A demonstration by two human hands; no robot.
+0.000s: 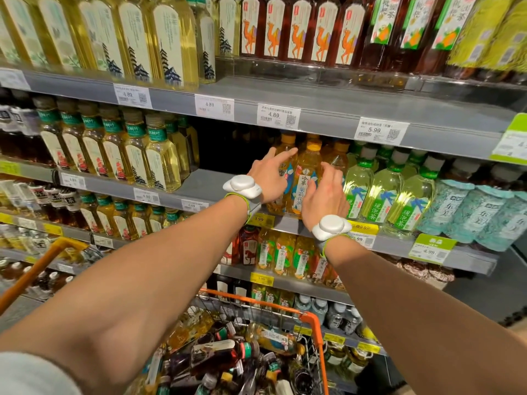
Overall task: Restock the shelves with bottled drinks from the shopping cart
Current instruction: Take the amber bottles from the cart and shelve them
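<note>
We find a dark gap (pixel 228 149) on the middle shelf (pixel 205 186) at the centre of the frame, between pale-label bottles (pixel 162 163) on its left and amber bottles (pixel 309 172) on its right. Further right, green-label bottles (pixel 385 192) stand packed together. The shelf edge (pixel 328 124) above limits headroom.

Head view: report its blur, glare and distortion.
Head view: the wide-angle lens bows the shelf edges; bottles at the far left are blurred; glare streaks the pale green bottles; the cart is soft and dim at the bottom.
</note>
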